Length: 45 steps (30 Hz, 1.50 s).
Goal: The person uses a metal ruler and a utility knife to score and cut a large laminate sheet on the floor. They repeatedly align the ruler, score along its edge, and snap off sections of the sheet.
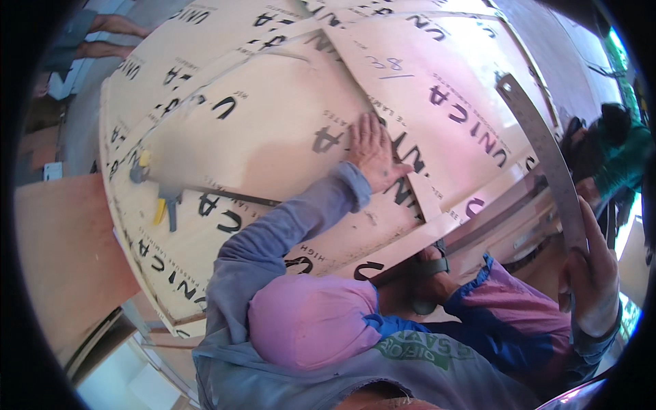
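My left hand (374, 156) lies flat with its fingers stretched out on a pale laminate-faced panel (280, 102) printed with dark lettering. It rests beside the seam where a second panel strip (376, 61) overlaps. My right hand (594, 283), raised at the right, is wrapped round the lower end of a long steel ruler (547, 147). The ruler stands up at a slant, its holed end pointing away over the panels' right edge. To the left of my left arm lies a bar clamp (236, 197) with yellow and dark grips, on the panel.
A brown board (75, 246) adjoins the panels at the left. At the far left stand another person's legs (109, 37). A person in a green sleeve (623, 160) is beyond my right hand. A sandalled foot (430, 268) is below the panels' near edge.
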### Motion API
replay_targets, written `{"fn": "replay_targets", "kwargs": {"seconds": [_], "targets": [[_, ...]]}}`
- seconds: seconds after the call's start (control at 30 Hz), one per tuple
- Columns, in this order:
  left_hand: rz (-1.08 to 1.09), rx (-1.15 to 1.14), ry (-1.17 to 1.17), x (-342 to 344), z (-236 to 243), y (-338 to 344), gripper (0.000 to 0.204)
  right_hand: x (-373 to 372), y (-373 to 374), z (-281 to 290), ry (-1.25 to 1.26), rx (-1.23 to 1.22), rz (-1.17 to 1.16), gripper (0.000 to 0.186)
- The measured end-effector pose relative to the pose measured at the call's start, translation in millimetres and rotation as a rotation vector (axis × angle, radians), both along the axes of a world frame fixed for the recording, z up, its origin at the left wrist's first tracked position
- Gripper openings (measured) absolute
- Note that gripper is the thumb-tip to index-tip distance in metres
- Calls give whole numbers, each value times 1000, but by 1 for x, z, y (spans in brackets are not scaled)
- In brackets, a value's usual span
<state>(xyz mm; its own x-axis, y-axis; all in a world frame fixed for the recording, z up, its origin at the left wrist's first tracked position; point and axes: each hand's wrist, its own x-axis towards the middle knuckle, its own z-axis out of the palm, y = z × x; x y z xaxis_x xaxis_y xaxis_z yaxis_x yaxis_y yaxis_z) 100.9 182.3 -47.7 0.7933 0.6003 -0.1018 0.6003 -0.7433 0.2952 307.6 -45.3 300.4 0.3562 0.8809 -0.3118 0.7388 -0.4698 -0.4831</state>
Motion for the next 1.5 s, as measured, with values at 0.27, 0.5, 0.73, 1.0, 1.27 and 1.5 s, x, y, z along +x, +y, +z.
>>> {"fn": "replay_targets", "kwargs": {"seconds": [0.27, 0.5, 0.73, 1.0, 1.27, 1.5], "targets": [[-423, -684, -37, -22, 58, 12, 62, -16, 46, -16, 269, 36, -75, 56], [-469, 340, 47, -5, 20, 173, 68, 3, 142, -108, 318, -169, 55, 59], [-697, 136, 296, 57, 41, 202, 67, 9, 161, -147, 254, -187, 91, 58], [-467, -403, 37, 82, 35, 257, 65, -8, 215, -159, 333, -396, 90, 59], [-467, -553, -134, 70, 22, 262, 37, -29, 250, -162, 260, -341, 119, 49], [-439, -220, -21, 79, 9, 245, 27, -36, 265, -156, 379, -460, -23, 47]]}}
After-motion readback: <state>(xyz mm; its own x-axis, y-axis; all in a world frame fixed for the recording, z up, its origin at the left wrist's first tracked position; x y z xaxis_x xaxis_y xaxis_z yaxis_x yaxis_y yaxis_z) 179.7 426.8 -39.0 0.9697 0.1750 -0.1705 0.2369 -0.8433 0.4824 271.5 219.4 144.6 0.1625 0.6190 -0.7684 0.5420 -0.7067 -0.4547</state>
